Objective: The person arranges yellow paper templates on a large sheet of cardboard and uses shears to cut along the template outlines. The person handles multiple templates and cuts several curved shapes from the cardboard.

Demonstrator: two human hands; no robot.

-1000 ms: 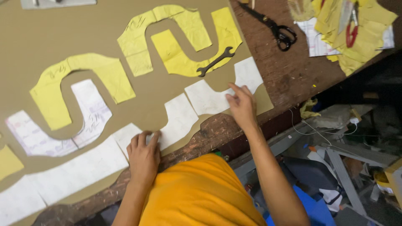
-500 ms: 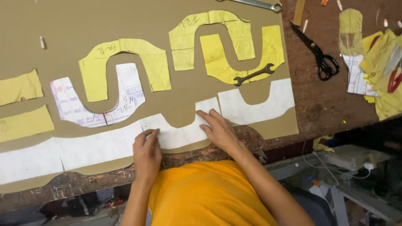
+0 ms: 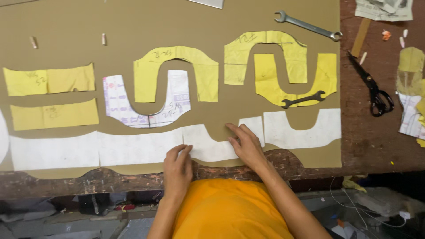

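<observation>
A long white paper pattern lies along the near edge of a tan sheet spread on the workbench. My left hand rests flat on the sheet's near edge, fingertips touching the white pattern. My right hand presses flat on the white pattern where two white pieces meet, fingers spread. Neither hand holds anything. Beyond lie yellow U-shaped pattern pieces, another yellow pair and a printed white U piece.
A small dark spanner weighs down the right yellow piece. A long silver spanner lies at the top right. Black scissors rest on the bare wooden bench. Two yellow strips lie left. Chalk stubs lie at the top.
My view has shifted left along the bench. My right hand slid left along the white pattern toward my left hand, which stayed at the near edge.
</observation>
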